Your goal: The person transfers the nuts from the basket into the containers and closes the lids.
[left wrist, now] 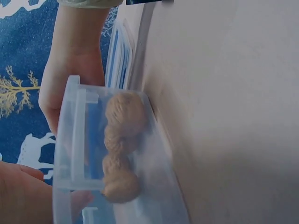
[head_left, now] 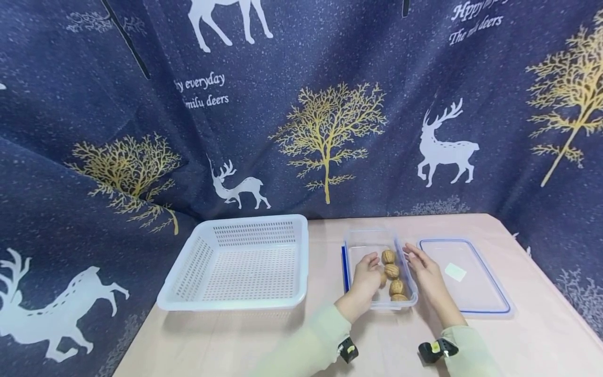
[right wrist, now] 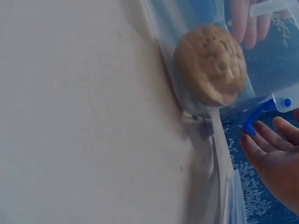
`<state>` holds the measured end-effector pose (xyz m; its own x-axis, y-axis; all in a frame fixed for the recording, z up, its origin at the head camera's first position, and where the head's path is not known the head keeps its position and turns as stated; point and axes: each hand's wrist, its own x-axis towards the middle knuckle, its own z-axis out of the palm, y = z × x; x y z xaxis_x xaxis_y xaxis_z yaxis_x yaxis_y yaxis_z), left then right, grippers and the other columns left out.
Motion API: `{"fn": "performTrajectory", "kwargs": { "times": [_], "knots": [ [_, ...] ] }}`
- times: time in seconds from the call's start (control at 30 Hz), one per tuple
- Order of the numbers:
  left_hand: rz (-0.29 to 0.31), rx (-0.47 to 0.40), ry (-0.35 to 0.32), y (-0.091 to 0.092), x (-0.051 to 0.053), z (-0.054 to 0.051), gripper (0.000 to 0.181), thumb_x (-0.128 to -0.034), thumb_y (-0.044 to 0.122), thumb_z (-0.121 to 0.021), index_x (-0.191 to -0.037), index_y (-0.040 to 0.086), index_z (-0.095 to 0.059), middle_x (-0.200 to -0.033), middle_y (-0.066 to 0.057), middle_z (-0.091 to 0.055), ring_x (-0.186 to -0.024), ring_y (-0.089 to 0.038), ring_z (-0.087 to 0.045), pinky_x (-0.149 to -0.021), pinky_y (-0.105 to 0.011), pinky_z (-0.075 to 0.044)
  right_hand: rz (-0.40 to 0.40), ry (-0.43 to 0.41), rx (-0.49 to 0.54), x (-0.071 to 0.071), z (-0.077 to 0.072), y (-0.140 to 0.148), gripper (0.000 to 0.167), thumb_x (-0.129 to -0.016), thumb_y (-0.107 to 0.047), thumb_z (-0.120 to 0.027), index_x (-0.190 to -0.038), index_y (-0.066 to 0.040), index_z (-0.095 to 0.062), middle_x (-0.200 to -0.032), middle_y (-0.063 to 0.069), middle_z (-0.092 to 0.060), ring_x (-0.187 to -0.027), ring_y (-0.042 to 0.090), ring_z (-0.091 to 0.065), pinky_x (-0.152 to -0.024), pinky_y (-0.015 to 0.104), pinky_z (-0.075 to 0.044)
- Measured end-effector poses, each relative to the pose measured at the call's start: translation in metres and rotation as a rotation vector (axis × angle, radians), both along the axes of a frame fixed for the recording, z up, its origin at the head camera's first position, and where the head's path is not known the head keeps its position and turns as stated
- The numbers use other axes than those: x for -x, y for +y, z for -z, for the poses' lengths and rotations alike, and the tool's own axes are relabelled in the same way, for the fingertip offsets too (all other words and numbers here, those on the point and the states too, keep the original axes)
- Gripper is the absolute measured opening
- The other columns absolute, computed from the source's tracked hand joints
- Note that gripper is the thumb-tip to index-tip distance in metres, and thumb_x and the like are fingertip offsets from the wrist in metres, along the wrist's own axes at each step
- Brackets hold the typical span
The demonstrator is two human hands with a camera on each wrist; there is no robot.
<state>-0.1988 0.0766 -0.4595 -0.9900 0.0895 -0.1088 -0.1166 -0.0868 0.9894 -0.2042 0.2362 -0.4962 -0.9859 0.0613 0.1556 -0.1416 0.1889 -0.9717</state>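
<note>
Several walnuts (head_left: 392, 271) lie in a rough row along the right side of a clear plastic storage box (head_left: 409, 302). My left hand (head_left: 365, 277) reaches over the box's left side, its fingers inside beside a partly covered walnut (head_left: 382, 278). In the right wrist view, the left fingers (right wrist: 250, 21) hang down rather straight, with no walnut visible between them. Just outside the right wall is my right hand (head_left: 426, 272), fingers extended near the rim and a blue latch (right wrist: 256, 119). Whether they touch the box cannot be told.
A white perforated basket (head_left: 303, 262) stands to the left on the pale pink table (head_left: 325, 235). To the right of the box lies a clear lid (head_left: 471, 298) with a blue seal and a pale label (head_left: 455, 272). Dark blue deer-print cloth (head_left: 377, 63) hangs behind.
</note>
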Motion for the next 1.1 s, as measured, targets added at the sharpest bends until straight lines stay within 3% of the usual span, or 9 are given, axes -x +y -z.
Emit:
{"fn": "performTrajectory", "kwargs": {
  "times": [0.13, 0.2, 0.47, 0.63, 0.8, 0.93, 1.03, 1.1],
  "knots": [
    [0.006, -0.004, 0.063, 0.003, -0.004, -0.002, 0.043, -0.0861, -0.009, -0.050, -0.129, -0.010, -0.049, -0.125, -0.024, -0.056, -0.118, -0.038, -0.053, -0.095, -0.040, -0.050, 0.011, 0.022, -0.001, -0.001, -0.001, 0.004, 0.048, -0.106, -0.022, -0.034, -0.143, 0.009, -0.032, -0.142, 0.032, -0.038, -0.110, -0.005, -0.050, -0.095, 0.012, -0.040],
    [0.008, -0.003, 0.093, 0.005, -0.006, -0.004, 0.041, -0.0876, -0.009, -0.050, -0.128, -0.011, -0.049, -0.122, -0.024, -0.058, -0.117, -0.038, -0.054, -0.097, -0.038, -0.049, 0.022, 0.043, -0.024, -0.002, -0.002, 0.008, 0.048, -0.106, -0.022, -0.035, -0.142, 0.009, -0.034, -0.140, 0.033, -0.040, -0.105, -0.013, -0.049, -0.094, 0.014, -0.042],
    [0.035, 0.002, 0.127, 0.022, -0.017, -0.010, 0.037, -0.0904, -0.006, -0.051, -0.127, -0.006, -0.053, -0.119, -0.013, -0.061, -0.116, -0.032, -0.057, -0.099, -0.029, -0.047, 0.075, 0.116, -0.076, -0.008, -0.006, 0.026, 0.048, -0.106, -0.023, -0.036, -0.138, 0.012, -0.038, -0.135, 0.036, -0.043, -0.103, -0.015, -0.050, -0.089, 0.007, -0.043],
    [0.123, 0.095, 0.152, 0.034, -0.026, -0.016, 0.039, -0.0918, -0.003, -0.052, -0.131, 0.002, -0.053, -0.122, -0.004, -0.059, -0.115, -0.021, -0.057, -0.098, -0.023, -0.046, 0.128, 0.134, -0.134, -0.014, -0.007, 0.038, 0.046, -0.106, -0.020, -0.035, -0.135, 0.015, -0.040, -0.133, 0.038, -0.043, -0.100, -0.019, -0.047, -0.087, 0.005, -0.043],
    [0.201, 0.214, 0.211, 0.049, -0.036, -0.018, 0.039, -0.0926, 0.002, -0.055, -0.131, 0.008, -0.053, -0.125, 0.001, -0.060, -0.114, -0.011, -0.057, -0.094, -0.014, -0.045, 0.215, 0.127, -0.188, -0.022, -0.004, 0.058, 0.045, -0.105, -0.020, -0.038, -0.133, 0.015, -0.043, -0.130, 0.026, -0.054, -0.096, -0.021, -0.048, -0.084, 0.004, -0.044],
    [0.261, 0.306, 0.265, 0.059, -0.043, -0.011, 0.040, -0.0930, 0.007, -0.057, -0.133, 0.007, -0.052, -0.130, -0.001, -0.058, -0.118, -0.010, -0.055, -0.095, -0.016, -0.045, 0.249, 0.058, -0.233, -0.028, -0.002, 0.076, 0.047, -0.105, -0.023, -0.037, -0.136, 0.011, -0.041, -0.131, 0.011, -0.057, -0.094, -0.024, -0.045, -0.081, 0.001, -0.043],
    [0.315, 0.362, 0.264, 0.065, -0.049, -0.003, 0.043, -0.0934, 0.011, -0.058, -0.136, 0.007, -0.050, -0.134, -0.001, -0.056, -0.122, -0.012, -0.053, -0.098, -0.020, -0.045, 0.280, 0.031, -0.254, -0.035, 0.000, 0.090, 0.046, -0.104, -0.022, -0.037, -0.137, 0.011, -0.042, -0.116, -0.019, -0.058, -0.090, -0.026, -0.044, -0.076, -0.001, -0.042],
    [0.351, 0.408, 0.261, 0.067, -0.053, 0.001, 0.046, -0.0930, 0.013, -0.058, -0.137, 0.007, -0.048, -0.135, -0.001, -0.055, -0.123, -0.013, -0.052, -0.099, -0.022, -0.045, 0.319, 0.021, -0.287, -0.039, 0.001, 0.099, 0.045, -0.104, -0.022, -0.037, -0.136, 0.010, -0.044, -0.108, -0.030, -0.052, -0.089, -0.026, -0.042, -0.075, -0.001, -0.040]
  ]
}}
